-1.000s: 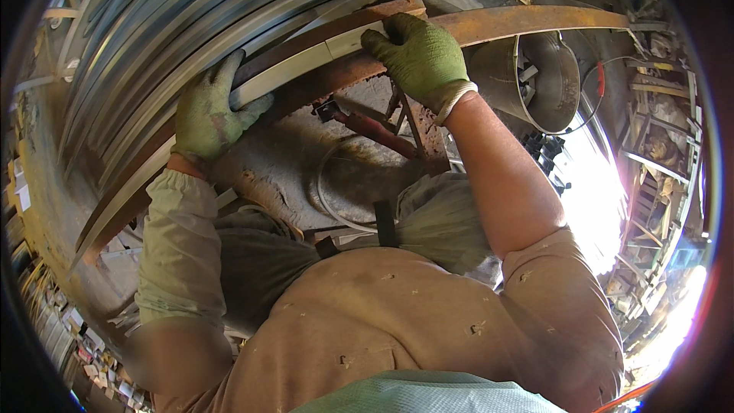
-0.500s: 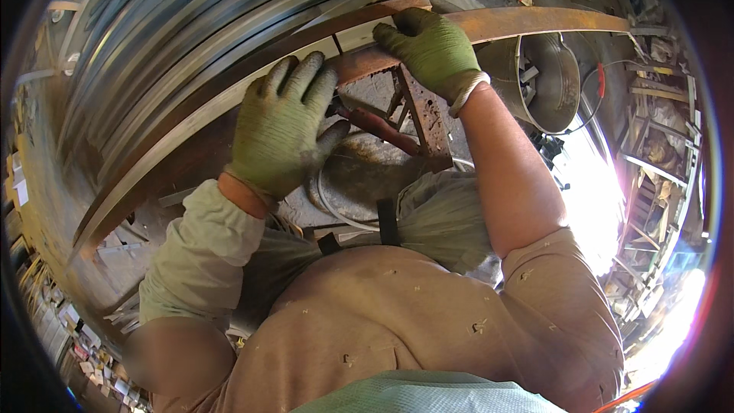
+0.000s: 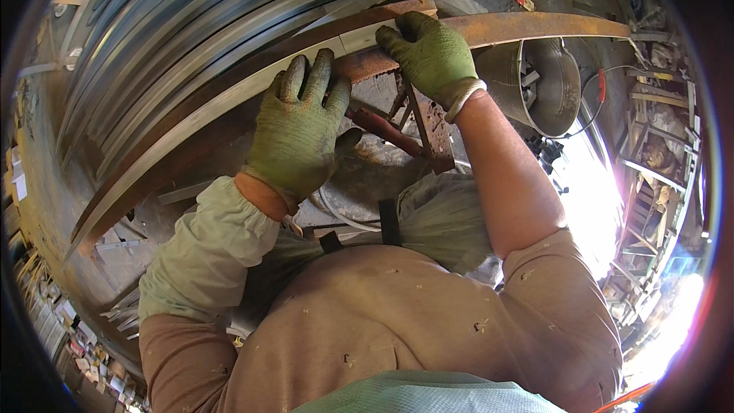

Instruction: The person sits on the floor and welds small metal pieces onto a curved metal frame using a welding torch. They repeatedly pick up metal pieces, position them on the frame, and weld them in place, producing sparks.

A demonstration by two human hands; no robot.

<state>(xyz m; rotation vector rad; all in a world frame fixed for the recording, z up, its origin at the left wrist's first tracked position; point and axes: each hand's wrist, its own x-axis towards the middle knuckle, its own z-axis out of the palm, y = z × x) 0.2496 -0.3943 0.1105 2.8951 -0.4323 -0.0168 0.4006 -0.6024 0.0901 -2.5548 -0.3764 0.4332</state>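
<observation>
My left hand (image 3: pixel 297 126), in a green work glove, presses spread fingertips against the near edge of a long pale metal bar (image 3: pixel 206 108). Its thumb stands apart. The bar lies along a curved rusty rail (image 3: pixel 547 24). End to end with it, a short pale metal piece (image 3: pixel 364 36) sits on the same rail, and only a thin seam shows between them. My right hand (image 3: pixel 430 55), also gloved, closes over the right end of that short piece, its finger undersides hidden. Below the rail, a red-handled tool (image 3: pixel 386 131) lies by a rusty bracket (image 3: pixel 430 126).
Many long metal bars (image 3: pixel 229 23) lie stacked at the far left. A metal bucket (image 3: pixel 549 88) on its side holds offcuts at the right. A red object (image 3: pixel 524 0) lies on the far floor. A rack of scrap (image 3: pixel 661 153) stands along the right edge.
My left hand has shifted right along the long bar. The dark gap between the long bar and the short piece has narrowed to a seam. My right hand keeps its place on the short piece.
</observation>
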